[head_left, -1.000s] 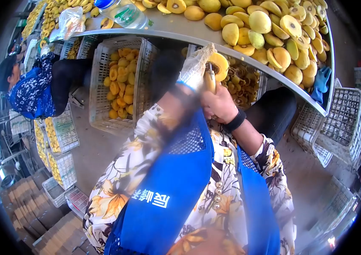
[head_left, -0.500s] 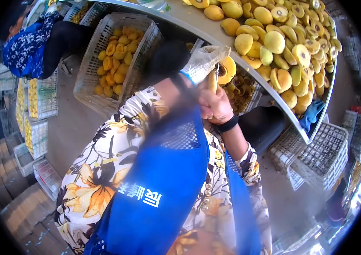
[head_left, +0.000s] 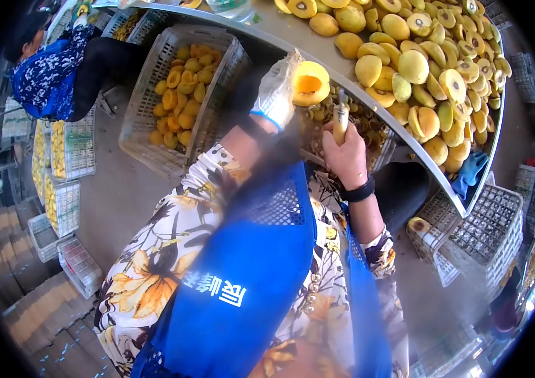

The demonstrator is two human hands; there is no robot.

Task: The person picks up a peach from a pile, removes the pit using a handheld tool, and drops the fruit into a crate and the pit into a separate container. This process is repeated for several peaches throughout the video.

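My left hand (head_left: 277, 91), in a whitish glove with a blue cuff edge, holds a halved yellow fruit (head_left: 311, 83), its hollow orange inside facing up. To the right of it, my bare right hand (head_left: 345, 151) is closed around the pale handle of a small tool (head_left: 341, 120); the metal end points up, apart from the fruit. Beyond both hands a large heap of halved yellow fruit (head_left: 413, 66) lies on the metal-edged table (head_left: 267, 36). Beneath the table edge, brownish scraps (head_left: 371, 129) show behind my right hand.
A white crate (head_left: 138, 120) of hollowed fruit stands at the left. A co-worker (head_left: 46, 82) sits at the upper left near stacked crates (head_left: 75, 151). A blue glove (head_left: 469, 173) lies at the table's right corner, above other crates (head_left: 485, 220). A clear container (head_left: 229, 7) stands on the table.
My hands have moved apart, the right one lower and rightward with the tool out of the fruit. The fruit's inside now shows hollow. A pitted-looking piece now appears near the right crates.
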